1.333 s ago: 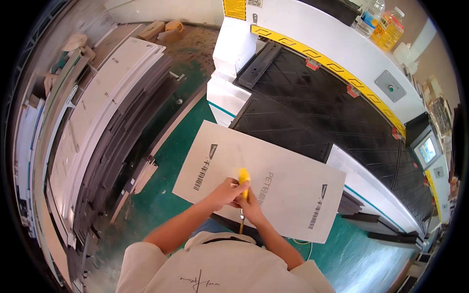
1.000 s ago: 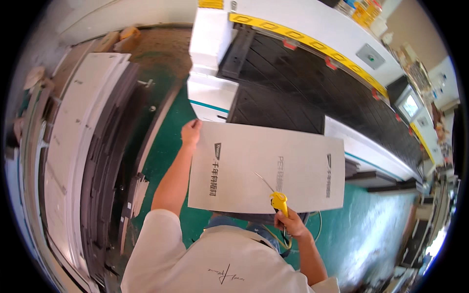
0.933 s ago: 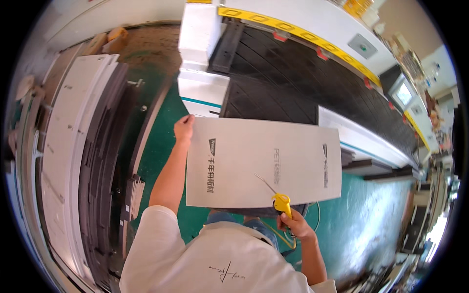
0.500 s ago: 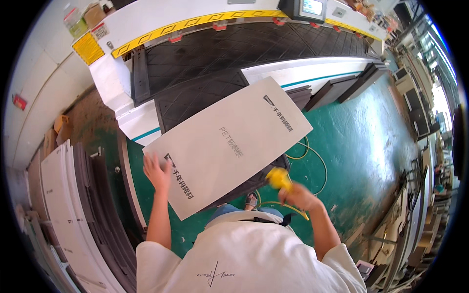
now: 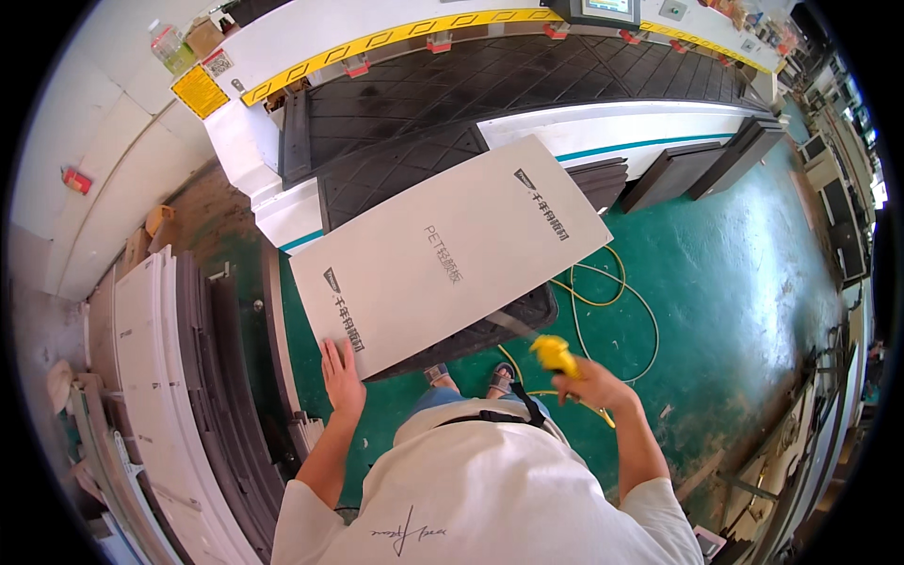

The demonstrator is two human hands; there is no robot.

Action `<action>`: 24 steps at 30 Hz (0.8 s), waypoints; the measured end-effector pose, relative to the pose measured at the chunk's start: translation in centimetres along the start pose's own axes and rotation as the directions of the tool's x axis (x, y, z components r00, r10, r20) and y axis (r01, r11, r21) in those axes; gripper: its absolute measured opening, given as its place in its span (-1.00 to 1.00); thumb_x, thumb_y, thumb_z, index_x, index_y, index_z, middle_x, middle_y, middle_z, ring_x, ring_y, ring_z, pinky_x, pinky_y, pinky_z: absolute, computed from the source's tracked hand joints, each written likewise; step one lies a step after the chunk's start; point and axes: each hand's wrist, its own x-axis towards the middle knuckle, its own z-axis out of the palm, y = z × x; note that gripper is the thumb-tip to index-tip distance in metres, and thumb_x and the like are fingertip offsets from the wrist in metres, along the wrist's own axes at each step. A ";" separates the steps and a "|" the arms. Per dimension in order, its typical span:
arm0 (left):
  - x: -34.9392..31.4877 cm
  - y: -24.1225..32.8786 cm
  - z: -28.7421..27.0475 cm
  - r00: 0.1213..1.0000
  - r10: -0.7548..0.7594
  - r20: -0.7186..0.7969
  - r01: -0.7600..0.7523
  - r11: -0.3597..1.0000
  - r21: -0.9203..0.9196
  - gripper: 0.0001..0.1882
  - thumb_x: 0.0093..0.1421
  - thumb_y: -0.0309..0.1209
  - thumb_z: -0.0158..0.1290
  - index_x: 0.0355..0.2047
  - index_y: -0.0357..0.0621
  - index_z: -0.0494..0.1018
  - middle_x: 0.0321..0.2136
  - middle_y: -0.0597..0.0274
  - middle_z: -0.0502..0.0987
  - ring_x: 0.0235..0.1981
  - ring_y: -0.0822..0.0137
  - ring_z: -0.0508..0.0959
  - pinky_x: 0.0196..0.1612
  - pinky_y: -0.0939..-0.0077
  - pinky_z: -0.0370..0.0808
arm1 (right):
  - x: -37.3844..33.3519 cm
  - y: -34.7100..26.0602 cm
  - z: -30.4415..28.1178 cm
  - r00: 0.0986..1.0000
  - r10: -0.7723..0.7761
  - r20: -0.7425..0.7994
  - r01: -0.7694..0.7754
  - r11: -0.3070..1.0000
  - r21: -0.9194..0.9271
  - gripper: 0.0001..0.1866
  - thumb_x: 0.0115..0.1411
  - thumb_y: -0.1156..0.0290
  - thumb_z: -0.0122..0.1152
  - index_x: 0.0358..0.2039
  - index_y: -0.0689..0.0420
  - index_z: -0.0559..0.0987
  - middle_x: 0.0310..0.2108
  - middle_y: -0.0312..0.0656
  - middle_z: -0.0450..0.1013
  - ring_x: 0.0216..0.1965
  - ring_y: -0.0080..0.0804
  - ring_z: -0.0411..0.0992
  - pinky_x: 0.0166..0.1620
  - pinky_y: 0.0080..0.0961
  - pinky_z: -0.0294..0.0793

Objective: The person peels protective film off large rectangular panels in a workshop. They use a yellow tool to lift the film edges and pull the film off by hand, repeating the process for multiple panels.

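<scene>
A large white panel [image 5: 443, 254] with dark print lies at a slant on a black grooved support in front of me. At its near left corner rests my left hand [image 5: 343, 375], fingers stretched out and touching the surface by the edge. My right hand [image 5: 586, 382] is wrapped round a yellow air blow gun [image 5: 554, 354], off the panel's near edge. The gun's thin nozzle points left, toward the edge of the black support [image 5: 527, 315]. A yellow air hose [image 5: 565, 394] runs below the gun.
Behind the panel stands a white machine with a yellow striped bar [image 5: 377, 40] and a black bed [image 5: 452, 85]. Dark panels [image 5: 673, 174] lean against its front. More panels [image 5: 141, 348] stand on edge at left. Hose loops [image 5: 650, 320] lie on the green floor [image 5: 716, 282].
My left hand has slid toward me along the panel's left edge to the near corner. The right hand with the blow gun has shifted slightly right and nearer. The whole view has shifted a little.
</scene>
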 end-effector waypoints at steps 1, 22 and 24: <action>-0.3 0.1 0.1 1.000 0.005 -0.006 -0.005 0.999 0.038 -0.09 -0.01 -0.73 0.07 0.42 -0.11 0.16 0.45 -0.26 0.01 0.49 -0.24 0.00 0.48 0.07 0.08 | 0.2 -1.0 0.2 0.988 -0.008 0.157 0.032 0.989 -0.145 -0.61 0.40 0.17 0.17 0.08 0.17 0.49 -0.30 -0.23 0.59 -0.36 -0.53 0.48 -0.26 -0.51 0.46; 0.0 15.4 -1.3 0.977 0.162 0.137 -0.162 0.987 -0.012 -0.05 0.01 -0.66 0.07 0.46 -0.06 0.09 0.43 -0.32 0.01 0.47 -0.33 -0.04 0.44 -0.35 -0.10 | -4.1 12.7 -5.3 0.958 0.011 -0.288 0.165 0.800 0.578 -0.71 0.38 0.39 0.15 0.08 0.15 0.48 -0.50 -0.36 0.41 -0.52 -0.58 0.40 -0.51 -0.64 0.26; 0.6 16.5 -1.6 0.970 0.190 0.153 -0.190 0.982 -0.015 -0.03 0.00 -0.67 0.08 0.47 -0.02 0.08 0.44 -0.33 -0.01 0.48 -0.35 -0.06 0.42 -0.39 -0.11 | -3.0 14.3 -5.7 0.902 0.063 -0.428 0.253 0.726 0.639 -0.69 0.39 0.43 0.09 0.12 0.17 0.46 -0.50 -0.36 0.39 -0.55 -0.55 0.40 -0.53 -0.64 0.25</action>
